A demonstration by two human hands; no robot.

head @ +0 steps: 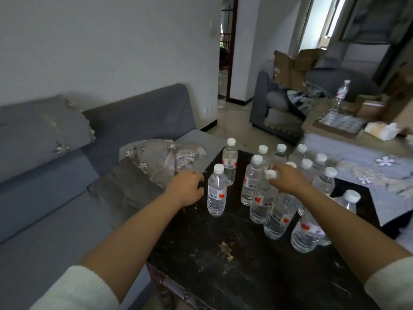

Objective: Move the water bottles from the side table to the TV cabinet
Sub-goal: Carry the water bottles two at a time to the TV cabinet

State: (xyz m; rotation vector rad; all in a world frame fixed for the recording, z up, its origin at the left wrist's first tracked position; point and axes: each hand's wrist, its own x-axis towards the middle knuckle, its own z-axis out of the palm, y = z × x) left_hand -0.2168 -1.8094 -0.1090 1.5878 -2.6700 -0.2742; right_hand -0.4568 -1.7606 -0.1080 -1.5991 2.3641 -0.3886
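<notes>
Several clear water bottles with white caps and red labels stand on a dark, scuffed side table [223, 253]. My left hand [186, 189] hovers just left of the nearest-left bottle [217, 191], fingers loosely curled and holding nothing. My right hand [287, 180] reaches into the cluster on the right, its fingers around the neck and cap of one bottle [263, 198]. Another bottle [229, 164] stands alone at the table's far side. The TV cabinet is not in view.
A grey sofa [55, 186] with a crumpled floral cloth [161, 159] lies to the left. A second sofa with cardboard boxes [290, 66] stands at the far right. Another table [357, 121] holds one bottle [339, 95] and a tray. A doorway [225, 52] opens ahead.
</notes>
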